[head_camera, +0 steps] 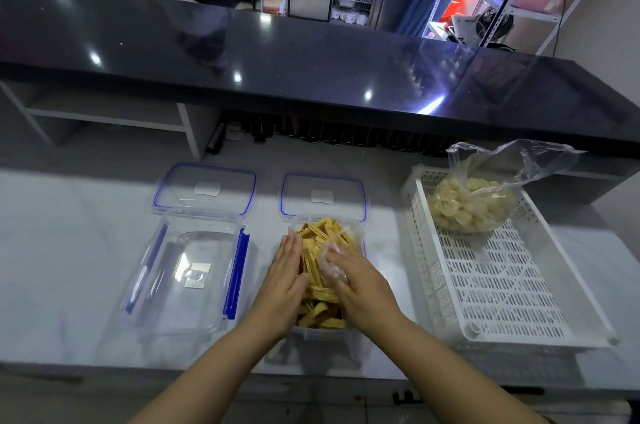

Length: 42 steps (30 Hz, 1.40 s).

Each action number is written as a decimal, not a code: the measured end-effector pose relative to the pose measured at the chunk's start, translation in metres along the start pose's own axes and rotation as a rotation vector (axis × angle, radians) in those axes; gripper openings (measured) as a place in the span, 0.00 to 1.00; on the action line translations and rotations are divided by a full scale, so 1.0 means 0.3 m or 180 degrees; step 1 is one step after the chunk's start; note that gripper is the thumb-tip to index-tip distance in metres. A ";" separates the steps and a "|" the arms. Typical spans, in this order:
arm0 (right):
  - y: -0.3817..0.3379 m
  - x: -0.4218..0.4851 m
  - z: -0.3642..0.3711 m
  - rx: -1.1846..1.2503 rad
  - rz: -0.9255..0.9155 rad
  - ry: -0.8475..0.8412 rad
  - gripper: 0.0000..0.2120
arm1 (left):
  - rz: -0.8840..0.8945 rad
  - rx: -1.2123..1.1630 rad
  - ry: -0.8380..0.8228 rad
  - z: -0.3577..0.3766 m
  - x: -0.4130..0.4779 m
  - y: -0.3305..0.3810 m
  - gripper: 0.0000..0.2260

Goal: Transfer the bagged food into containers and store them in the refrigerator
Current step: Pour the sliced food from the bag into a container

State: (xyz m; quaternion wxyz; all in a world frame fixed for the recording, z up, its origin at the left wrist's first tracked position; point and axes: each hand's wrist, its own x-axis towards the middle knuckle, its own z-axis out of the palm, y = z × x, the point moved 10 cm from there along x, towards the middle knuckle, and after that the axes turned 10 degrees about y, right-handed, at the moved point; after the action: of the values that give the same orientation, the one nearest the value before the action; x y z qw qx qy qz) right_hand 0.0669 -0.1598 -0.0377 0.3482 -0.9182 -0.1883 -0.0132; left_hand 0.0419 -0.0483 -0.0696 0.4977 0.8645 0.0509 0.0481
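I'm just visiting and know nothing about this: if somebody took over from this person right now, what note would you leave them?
Left hand: open, straight fingers pressing the yellow strips in the middle container.
Right hand: grips a crumpled clear bag over those strips.
To the left, the empty container stands open; the lids lie behind.
The bag of pale slices sits in the white basket on the right.
Done: strips are in the middle container.
Left: take the crumpled clear bag away, tip the pale slices into the empty container, fit the lids, store both cold.
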 end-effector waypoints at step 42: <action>0.072 -0.024 -0.409 0.2679 0.1233 0.1439 0.16 | 0.1342 0.0372 0.0070 0.003 0.056 0.459 0.48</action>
State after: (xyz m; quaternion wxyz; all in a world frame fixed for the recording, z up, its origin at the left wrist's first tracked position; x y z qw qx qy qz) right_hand 0.0811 -0.2562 0.0403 0.7157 -0.6907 0.0761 -0.0697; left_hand 0.0641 -0.1157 0.0497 0.4250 0.8829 -0.1229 0.1575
